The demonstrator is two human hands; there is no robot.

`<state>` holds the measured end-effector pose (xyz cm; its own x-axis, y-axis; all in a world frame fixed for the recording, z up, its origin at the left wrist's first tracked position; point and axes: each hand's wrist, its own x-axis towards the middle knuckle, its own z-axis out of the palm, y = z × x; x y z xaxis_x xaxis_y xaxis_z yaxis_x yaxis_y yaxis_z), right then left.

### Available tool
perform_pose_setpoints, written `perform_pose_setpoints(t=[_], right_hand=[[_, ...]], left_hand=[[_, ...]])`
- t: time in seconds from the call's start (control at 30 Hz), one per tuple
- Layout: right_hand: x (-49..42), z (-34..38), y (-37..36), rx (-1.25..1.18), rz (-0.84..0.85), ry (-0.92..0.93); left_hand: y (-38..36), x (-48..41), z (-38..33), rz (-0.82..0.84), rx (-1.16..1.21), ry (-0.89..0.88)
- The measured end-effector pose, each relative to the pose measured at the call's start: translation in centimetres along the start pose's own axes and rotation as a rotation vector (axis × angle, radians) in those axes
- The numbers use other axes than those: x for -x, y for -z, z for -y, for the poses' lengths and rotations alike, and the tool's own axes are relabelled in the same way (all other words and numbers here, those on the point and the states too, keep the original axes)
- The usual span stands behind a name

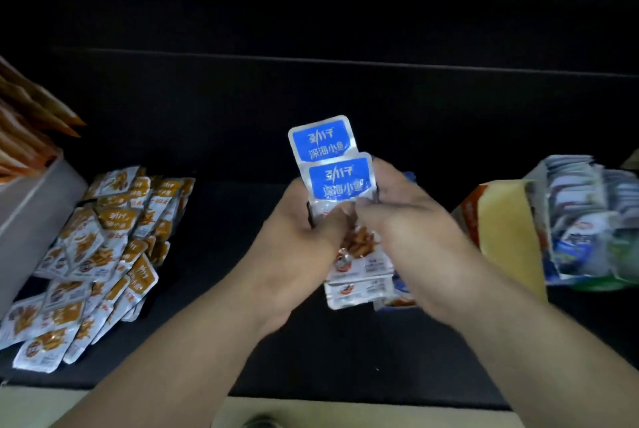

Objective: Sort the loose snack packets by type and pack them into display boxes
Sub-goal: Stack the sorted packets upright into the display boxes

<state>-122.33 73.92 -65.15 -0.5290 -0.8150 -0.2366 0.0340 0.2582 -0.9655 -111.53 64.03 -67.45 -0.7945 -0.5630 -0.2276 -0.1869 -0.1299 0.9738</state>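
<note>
The fingers (387,182) of the left hand (297,223) and right hand (411,223) are pinching a stack of blue snack packets (340,182) above the dark worktop (242,123); orange packets (96,255) are lying at left, a filled display box (581,220) at right.

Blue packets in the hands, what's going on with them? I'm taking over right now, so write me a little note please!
Both the left hand and the right hand grip one stack of blue packets, held upright over the black table.
The orange packets lie in a loose pile on the left, beside a pale box with tall orange packs in it.
The open box on the right already holds rows of packets.
Done: types look mostly separated.
Left: box the blue stack, then probably the orange pile.
</note>
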Motion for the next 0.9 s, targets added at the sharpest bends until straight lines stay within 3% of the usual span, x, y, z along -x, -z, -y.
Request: perform_pose_setpoints(t=[0.07, 0.2, 0.3, 0.43, 0.67, 0.9], right_hand=[[0.9, -0.2, 3.0, -0.016, 0.027, 0.027], [1.5, -2.7, 7.9, -0.139, -0.199, 0.042], [1.8, -5.6, 10.1, 0.024, -0.293, 0.060], [3.1, -9.7, 10.0, 0.247, -0.239, -0.026], [4.3, -12.2, 10.1, 0.241, -0.234, -0.094], [4.5, -11.8, 10.0, 0.197, -0.243, -0.081]], left_hand=[[-2.0, -0.8, -0.8, -0.001, -0.040, -0.012], [-5.9, -2.8, -0.9, -0.074, -0.030, -0.051], [-7.5, -4.3, -0.9, -0.111, -0.002, -0.140], [-8.4, -4.7, 0.2, -0.069, -0.021, -0.206], [-8.7, -3.5, 4.7, -0.005, -0.074, -0.140], [-8.3, -4.1, 4.8, 0.019, -0.123, -0.234]])
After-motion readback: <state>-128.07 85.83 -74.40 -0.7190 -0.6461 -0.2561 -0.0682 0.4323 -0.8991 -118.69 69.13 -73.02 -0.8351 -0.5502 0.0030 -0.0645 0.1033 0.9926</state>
